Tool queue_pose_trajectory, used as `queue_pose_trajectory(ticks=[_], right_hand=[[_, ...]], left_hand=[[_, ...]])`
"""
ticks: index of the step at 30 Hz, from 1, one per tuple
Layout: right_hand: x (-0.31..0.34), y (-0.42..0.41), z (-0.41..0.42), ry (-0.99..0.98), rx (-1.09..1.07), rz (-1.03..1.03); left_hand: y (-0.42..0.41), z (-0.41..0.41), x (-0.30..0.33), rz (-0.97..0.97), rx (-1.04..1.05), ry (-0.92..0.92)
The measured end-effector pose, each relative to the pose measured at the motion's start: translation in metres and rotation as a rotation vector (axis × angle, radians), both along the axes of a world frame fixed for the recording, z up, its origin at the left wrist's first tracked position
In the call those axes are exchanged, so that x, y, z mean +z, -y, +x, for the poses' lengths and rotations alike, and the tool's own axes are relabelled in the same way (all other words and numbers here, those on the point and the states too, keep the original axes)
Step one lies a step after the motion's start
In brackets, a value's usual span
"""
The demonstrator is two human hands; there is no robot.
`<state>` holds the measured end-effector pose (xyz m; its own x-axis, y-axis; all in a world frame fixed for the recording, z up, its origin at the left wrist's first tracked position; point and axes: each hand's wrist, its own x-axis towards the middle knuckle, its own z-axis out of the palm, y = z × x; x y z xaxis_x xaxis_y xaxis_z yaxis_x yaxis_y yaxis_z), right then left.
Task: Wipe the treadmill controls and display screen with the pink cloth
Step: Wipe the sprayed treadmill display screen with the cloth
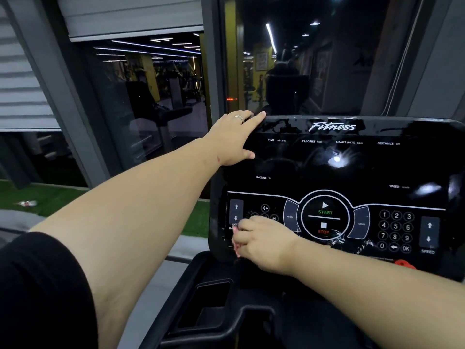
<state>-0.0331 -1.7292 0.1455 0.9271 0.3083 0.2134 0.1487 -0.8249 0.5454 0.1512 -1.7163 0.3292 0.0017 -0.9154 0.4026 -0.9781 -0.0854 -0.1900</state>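
Pink cloth, small and bunched, sits under my right hand; fingers curled round it, pressing it to the lower left controls of the glossy black treadmill console, just below the incline arrow buttons. My left hand lies flat, fingers straight, on the console's upper left corner, a silver ring on one finger.

Right hand presses pink cloth on console
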Motion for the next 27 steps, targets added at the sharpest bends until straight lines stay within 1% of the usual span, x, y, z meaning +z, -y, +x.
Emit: queue_pose_trajectory(ticks=[4, 5, 8, 10, 13, 15, 18, 20, 21, 24, 25, 27], right_hand=[[0.017, 0.002, 0.031, 0.233, -0.114, 0.032], [0.013, -0.002, 0.035, 0.248, -0.132, 0.032], [-0.009, -0.011, 0.019, 0.146, -0.052, 0.033], [-0.006, -0.012, 0.011, 0.094, -0.009, 0.045], [0.011, -0.009, 0.026, 0.131, -0.073, 0.044], [0.007, -0.01, 0.029, 0.131, -0.131, 0.052], [-0.013, -0.019, 0.012, -0.04, -0.099, 0.077], [-0.009, -0.021, 0.01, -0.105, -0.09, 0.086], [-0.002, -0.021, 0.014, -0.081, -0.102, 0.097], [0.015, -0.02, 0.024, 0.098, -0.18, 0.1], [0.012, -0.02, 0.023, 0.102, -0.184, 0.093], [0.001, -0.022, 0.012, 0.043, -0.132, 0.099]], left_hand=[[-0.001, -0.002, 0.001, 0.005, 0.002, -0.012], [-0.001, -0.003, 0.0, 0.004, 0.004, -0.014], [-0.001, -0.001, 0.0, 0.005, 0.009, -0.023], [0.0, -0.001, 0.0, 0.002, 0.01, -0.029], [0.0, -0.001, 0.0, 0.0, 0.007, -0.024], [0.001, -0.001, -0.001, 0.0, 0.012, -0.026], [0.001, -0.001, 0.0, 0.008, 0.015, -0.031], [0.0, -0.002, 0.0, 0.006, 0.016, -0.03], [0.0, -0.002, 0.0, 0.0, 0.015, -0.03], [0.001, -0.001, 0.0, 0.003, 0.009, -0.035], [0.0, -0.001, 0.0, 0.0, 0.01, -0.034], [0.0, -0.001, 0.0, 0.003, 0.01, -0.032]])
